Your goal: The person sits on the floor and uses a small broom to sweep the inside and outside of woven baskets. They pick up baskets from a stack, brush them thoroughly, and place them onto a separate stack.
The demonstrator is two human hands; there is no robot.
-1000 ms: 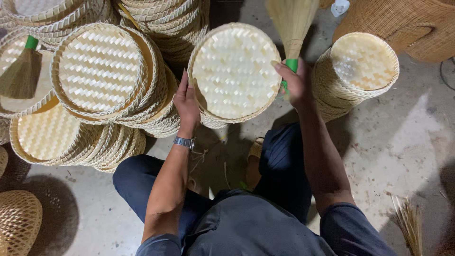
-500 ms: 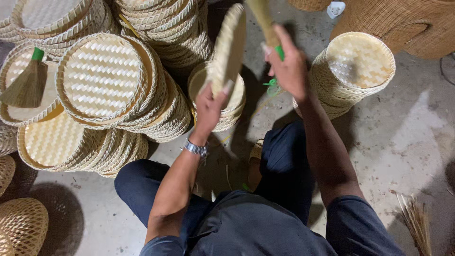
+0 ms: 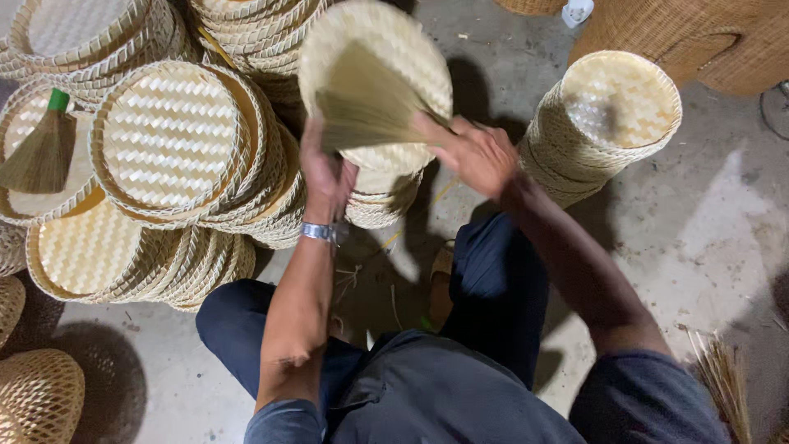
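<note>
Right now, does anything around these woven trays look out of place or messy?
Mostly orderly. The tray stacks on the left lean and fan out sideways rather than standing straight. Loose straw bits litter the floor by the person's knees, and a spare whisk broom lies on one tray.

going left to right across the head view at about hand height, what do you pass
small brush with green cap → leaning stack of woven trays → left hand → held tray, brush across it → right hand → tray stack on the right
</note>
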